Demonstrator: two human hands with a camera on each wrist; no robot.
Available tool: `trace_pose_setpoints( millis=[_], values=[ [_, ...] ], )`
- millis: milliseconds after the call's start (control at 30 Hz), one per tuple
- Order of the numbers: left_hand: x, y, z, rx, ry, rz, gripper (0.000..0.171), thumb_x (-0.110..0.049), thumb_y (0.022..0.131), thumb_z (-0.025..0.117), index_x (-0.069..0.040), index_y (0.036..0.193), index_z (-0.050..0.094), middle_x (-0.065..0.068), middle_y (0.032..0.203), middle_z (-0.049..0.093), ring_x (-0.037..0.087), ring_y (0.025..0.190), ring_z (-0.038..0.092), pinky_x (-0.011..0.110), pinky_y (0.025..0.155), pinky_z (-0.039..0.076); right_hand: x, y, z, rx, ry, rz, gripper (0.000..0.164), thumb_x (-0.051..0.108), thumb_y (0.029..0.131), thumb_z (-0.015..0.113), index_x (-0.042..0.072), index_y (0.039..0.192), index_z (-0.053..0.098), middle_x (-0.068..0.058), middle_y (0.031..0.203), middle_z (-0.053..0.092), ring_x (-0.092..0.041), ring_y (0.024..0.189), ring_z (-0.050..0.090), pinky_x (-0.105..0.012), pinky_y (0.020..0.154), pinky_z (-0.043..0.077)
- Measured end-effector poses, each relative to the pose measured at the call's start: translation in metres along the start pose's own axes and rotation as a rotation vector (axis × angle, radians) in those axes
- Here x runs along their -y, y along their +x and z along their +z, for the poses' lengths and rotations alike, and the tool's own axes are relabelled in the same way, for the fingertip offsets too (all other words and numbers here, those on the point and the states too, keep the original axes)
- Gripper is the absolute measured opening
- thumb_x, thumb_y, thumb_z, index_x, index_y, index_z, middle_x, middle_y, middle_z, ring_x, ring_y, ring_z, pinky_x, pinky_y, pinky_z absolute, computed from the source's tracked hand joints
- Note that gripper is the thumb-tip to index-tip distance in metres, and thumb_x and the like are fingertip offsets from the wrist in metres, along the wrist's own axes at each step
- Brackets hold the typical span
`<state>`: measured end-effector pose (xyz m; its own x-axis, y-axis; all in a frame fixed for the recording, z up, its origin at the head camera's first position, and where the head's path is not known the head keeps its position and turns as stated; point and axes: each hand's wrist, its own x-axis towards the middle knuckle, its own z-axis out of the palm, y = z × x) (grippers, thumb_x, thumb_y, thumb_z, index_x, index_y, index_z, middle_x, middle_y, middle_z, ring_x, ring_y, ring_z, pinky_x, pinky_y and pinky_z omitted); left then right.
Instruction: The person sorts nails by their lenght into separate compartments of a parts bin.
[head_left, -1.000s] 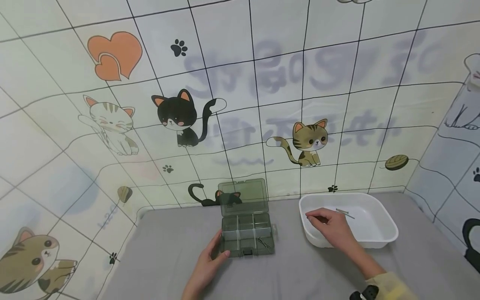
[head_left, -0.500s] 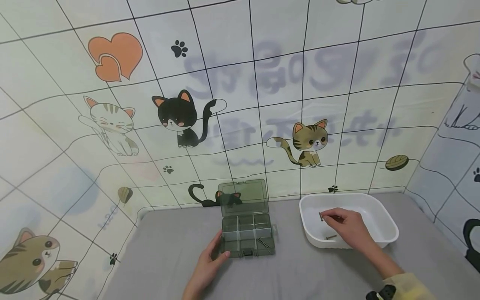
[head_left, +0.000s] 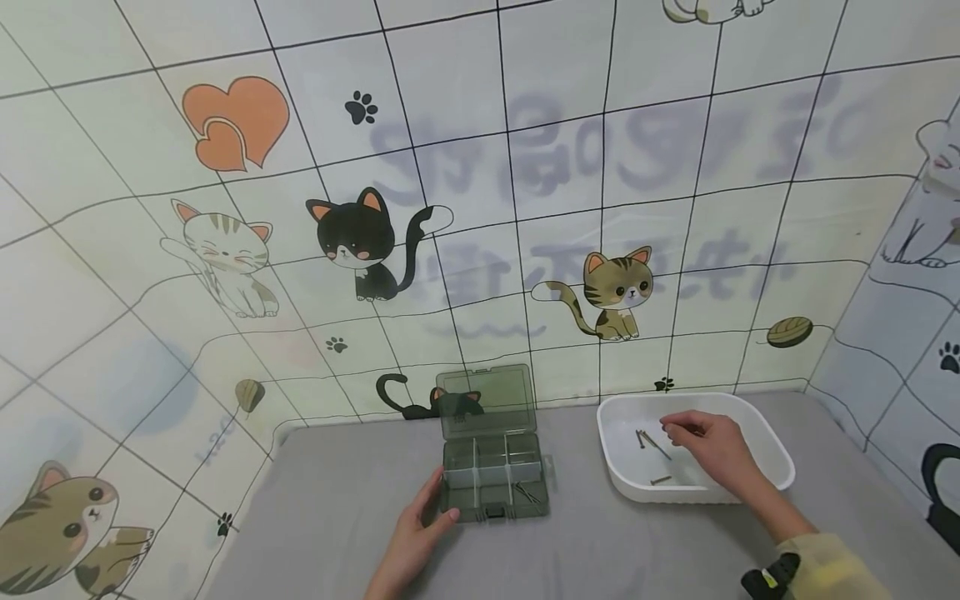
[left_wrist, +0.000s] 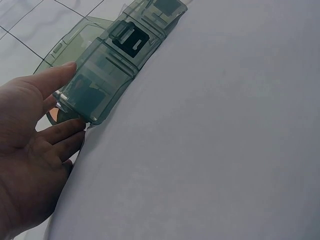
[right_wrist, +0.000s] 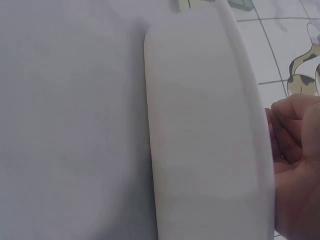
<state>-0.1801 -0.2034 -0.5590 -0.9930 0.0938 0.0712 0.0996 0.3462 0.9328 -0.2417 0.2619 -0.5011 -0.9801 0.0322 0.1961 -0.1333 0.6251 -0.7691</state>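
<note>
At centre in the head view stands a green see-through compartment box (head_left: 493, 492), its lid (head_left: 487, 400) raised against the wall. Several dark, thin screws (head_left: 528, 493) lie in its front right section. My left hand (head_left: 416, 529) holds the box's front left corner; in the left wrist view the thumb (left_wrist: 62, 77) presses the front while fingers reach the side. On the right, my right hand (head_left: 708, 446) hovers over a white tray (head_left: 757, 479), fingers bent and thumb near the index finger. Whether something sits between the fingertips is hidden. Loose screws (head_left: 660, 480) lie beside it in the tray.
Grey cloth (head_left: 337, 492) covers the table. A white cloth wall (head_left: 480, 192) with grid lines and cat drawings rises right behind the box and tray. In the right wrist view, the tray's side wall (right_wrist: 205, 125) covers part of the scene.
My right hand has moved rightward across the tray, and more screws now show to its left. The left hand stays at the box corner. The head view has tilted up slightly.
</note>
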Motion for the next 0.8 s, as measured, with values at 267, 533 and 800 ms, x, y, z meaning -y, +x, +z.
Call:
trace_pose_setpoints(
  millis=[267, 533, 800],
  values=[
    [0.0, -0.001, 0.0, -0.007, 0.008, -0.017, 0.07, -0.022, 0.096, 0.074, -0.01, 0.157, 0.042, 0.023, 0.156, 0.044, 0.038, 0.148, 0.035, 0.056, 0.119, 0.025, -0.01, 0.011, -0.001, 0.036, -0.07, -0.02, 0.023, 0.007, 0.096, 0.07, -0.006, 0.114, 0.073, -0.021, 0.109, 0.073, -0.037, 0.097, 0.069, -0.04, 0.077, 0.059],
    [-0.001, 0.001, 0.001, -0.007, 0.023, -0.014, 0.07, -0.022, 0.096, 0.074, -0.009, 0.157, 0.041, 0.024, 0.155, 0.043, 0.041, 0.147, 0.034, 0.059, 0.118, 0.025, -0.015, 0.022, -0.002, 0.2, -0.102, -0.003, 0.025, 0.005, 0.091, 0.075, -0.007, 0.113, 0.073, -0.013, 0.1, 0.074, -0.03, 0.093, 0.068, -0.039, 0.076, 0.055],
    [0.0, 0.0, 0.0, 0.001, 0.017, -0.016, 0.07, -0.022, 0.096, 0.073, -0.009, 0.157, 0.041, 0.023, 0.157, 0.042, 0.039, 0.148, 0.033, 0.058, 0.119, 0.024, -0.019, 0.034, 0.005, 0.304, -0.151, 0.088, 0.022, 0.0, 0.087, 0.073, -0.007, 0.108, 0.073, -0.012, 0.096, 0.072, -0.028, 0.09, 0.065, -0.044, 0.078, 0.056]
  ],
)
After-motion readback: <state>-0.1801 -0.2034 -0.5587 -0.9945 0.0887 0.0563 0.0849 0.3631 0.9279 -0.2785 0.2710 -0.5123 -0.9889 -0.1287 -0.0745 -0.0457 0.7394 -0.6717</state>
